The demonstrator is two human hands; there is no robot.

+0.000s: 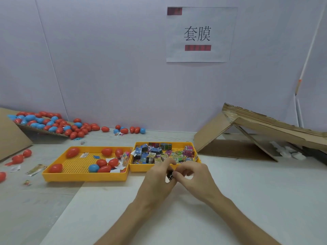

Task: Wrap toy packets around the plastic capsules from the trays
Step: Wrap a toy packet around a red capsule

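While both hands' (pixel 155 179) (pixel 194 175) fingers (pixel 168 162) pinch a packet (pixel 170 176), two trays (pixel 85 176) (pixel 141 168) occupy the table (pixel 247 191).

Mostly hidden between pinching fingers (pixel 179 172), small dark printed packet (pixel 170 176), red plastic egg capsule (pixel 2 176) cut off at tabletop's left edge, brown cardboard ramp (pixel 276 127) cropped at right.

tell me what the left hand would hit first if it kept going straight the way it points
Likely the near wall of the yellow packet tray, just beyond the left hand, which pinches a small packet with the right hand. Over the wall, the toy packets come next. Depth is unsure.
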